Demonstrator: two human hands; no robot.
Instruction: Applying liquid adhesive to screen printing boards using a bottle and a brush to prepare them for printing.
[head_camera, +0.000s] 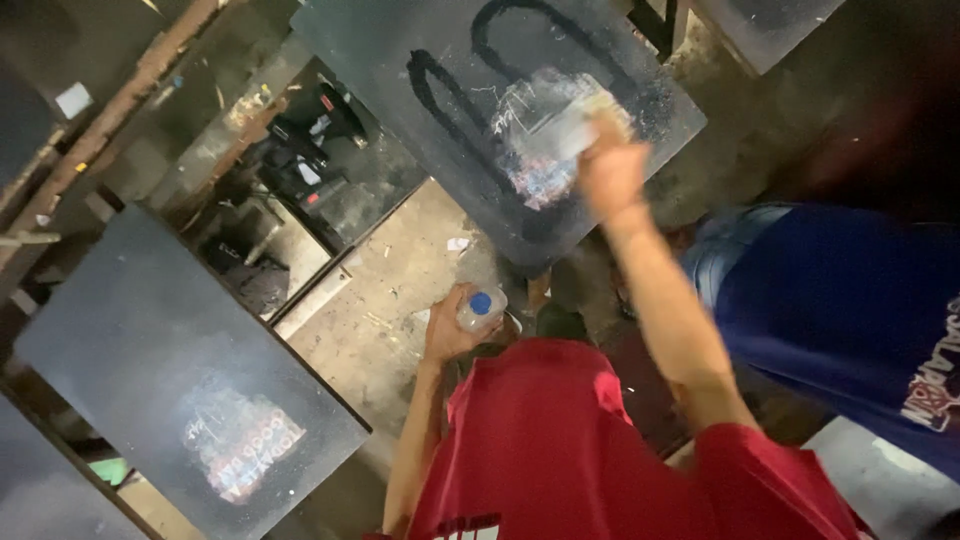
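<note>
The person's right hand (612, 172) is closing around a pale, blurred pad or cloth (578, 125) and pressing it onto the far dark board (400, 40), right on a whitish smeared patch (the motion blur is hiding what the pad really is). A thick black painted loop is curving around that patch. The left hand (450, 325) is gripping a small clear bottle with a blue cap (480, 307) nearer in, over the dusty floor (395, 290). Another dark board (130, 330) is lying near left, and a person in blue (850, 300) is standing at right.
</note>
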